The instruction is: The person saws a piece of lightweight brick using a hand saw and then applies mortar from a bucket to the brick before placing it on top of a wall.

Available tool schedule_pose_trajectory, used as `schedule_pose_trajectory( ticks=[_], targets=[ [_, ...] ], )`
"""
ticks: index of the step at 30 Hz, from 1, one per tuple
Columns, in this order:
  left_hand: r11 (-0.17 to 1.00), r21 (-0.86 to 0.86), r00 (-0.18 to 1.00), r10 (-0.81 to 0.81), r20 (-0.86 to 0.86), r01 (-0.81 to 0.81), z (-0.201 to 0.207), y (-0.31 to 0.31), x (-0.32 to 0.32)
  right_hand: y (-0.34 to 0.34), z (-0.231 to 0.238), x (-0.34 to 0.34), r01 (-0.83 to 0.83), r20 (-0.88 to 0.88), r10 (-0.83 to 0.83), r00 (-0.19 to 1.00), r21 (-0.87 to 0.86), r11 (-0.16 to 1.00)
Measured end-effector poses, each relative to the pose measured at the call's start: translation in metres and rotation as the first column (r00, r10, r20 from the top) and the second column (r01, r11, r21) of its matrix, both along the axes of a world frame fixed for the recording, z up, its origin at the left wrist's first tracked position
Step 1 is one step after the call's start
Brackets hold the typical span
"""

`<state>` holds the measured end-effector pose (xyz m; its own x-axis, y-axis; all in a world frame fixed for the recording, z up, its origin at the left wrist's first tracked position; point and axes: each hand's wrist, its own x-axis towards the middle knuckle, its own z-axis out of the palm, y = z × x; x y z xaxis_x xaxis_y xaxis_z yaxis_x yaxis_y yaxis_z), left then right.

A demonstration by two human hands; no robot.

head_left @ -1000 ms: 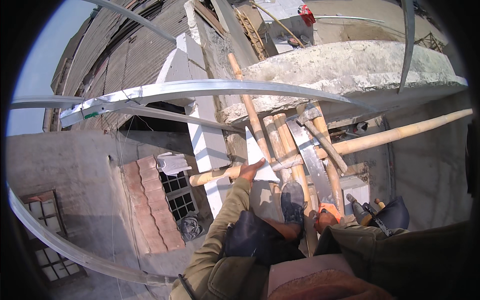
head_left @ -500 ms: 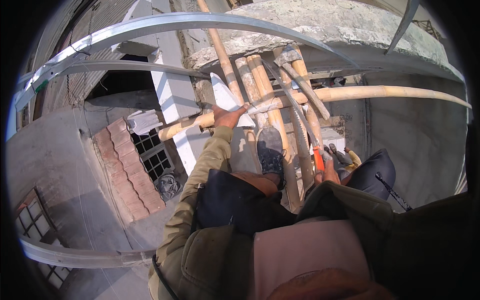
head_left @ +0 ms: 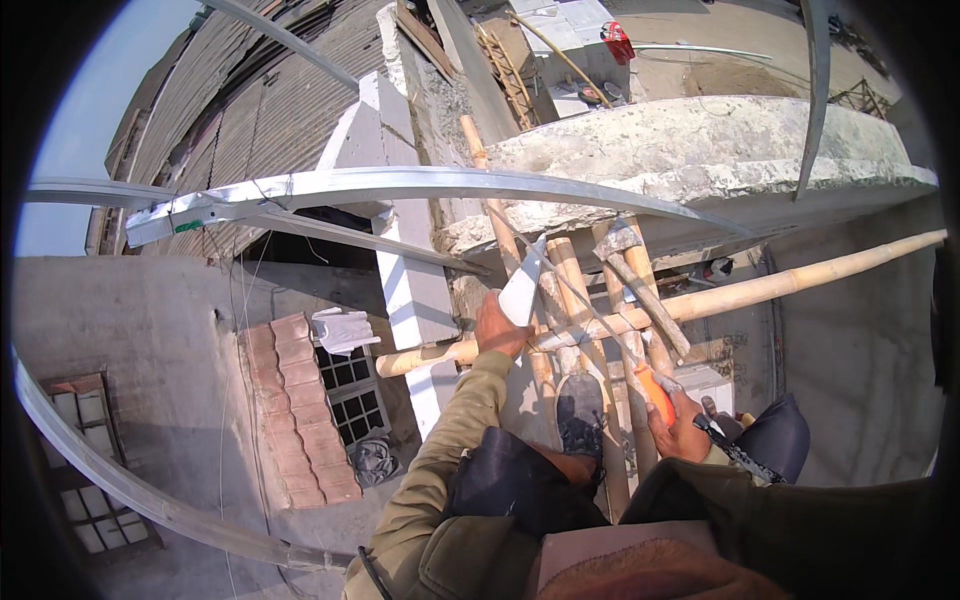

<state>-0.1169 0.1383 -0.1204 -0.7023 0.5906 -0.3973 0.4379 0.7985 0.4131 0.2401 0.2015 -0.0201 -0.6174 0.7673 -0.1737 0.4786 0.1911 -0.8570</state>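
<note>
My left hand [head_left: 503,328] grips a white wedge-shaped slab piece [head_left: 520,290], its pointed end up and away from me. In my right hand [head_left: 683,428] is the orange handle of a handsaw [head_left: 656,392]. The thin blade runs up and left, close past the slab piece; whether they touch I cannot tell. Under both hands lie several bamboo poles [head_left: 575,275], with one long bamboo pole [head_left: 725,298] laid across them. A hatchet [head_left: 652,302] with a wooden handle rests on the poles to the right. My shoe [head_left: 580,412] stands on the bamboo.
A metal channel [head_left: 380,183] arches across ahead of me. Beyond the poles is a rough concrete ledge [head_left: 700,140]. White block masonry [head_left: 415,290] rises at left. Far below are a tiled awning [head_left: 295,410], a barred window [head_left: 352,395], and another person partly visible near my right leg.
My view has tilted upward. My left hand has turned the slab piece so that it looks narrower. The saw blade has swung left toward it and now shows nearly edge-on.
</note>
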Motion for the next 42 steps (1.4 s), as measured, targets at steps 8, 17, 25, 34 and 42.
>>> schedule_pose_trajectory(
  ticks=[8, 17, 25, 34, 42],
  targets=[
    [0.969, 0.224, 0.982, -0.068, -0.174, 0.107, -0.040, -0.012, -0.019, 0.008, -0.040, -0.031, -0.087, 0.007, 0.087, 0.996, -0.001, 0.996],
    [0.914, 0.405, 0.996, 0.000, -0.086, 0.035, -0.053, -0.021, -0.035, 0.018, -0.029, -0.051, -0.132, 0.087, 0.131, 0.988, 0.014, 0.991],
    [0.993, 0.104, 0.996, -0.043, -0.078, 0.051, -0.061, -0.002, -0.019, 0.023, -0.032, -0.062, -0.125, -0.031, 0.128, 0.991, 0.071, 0.990],
    [0.997, -0.009, 0.979, -0.083, -0.185, 0.082, -0.047, 0.018, -0.006, 0.020, 0.002, -0.077, -0.176, 0.114, 0.163, 0.980, 0.107, 0.979],
    [0.998, -0.048, 0.977, -0.036, -0.212, 0.027, -0.041, 0.019, -0.013, 0.007, 0.008, -0.059, -0.242, 0.206, 0.213, 0.955, 0.128, 0.962]
  ],
)
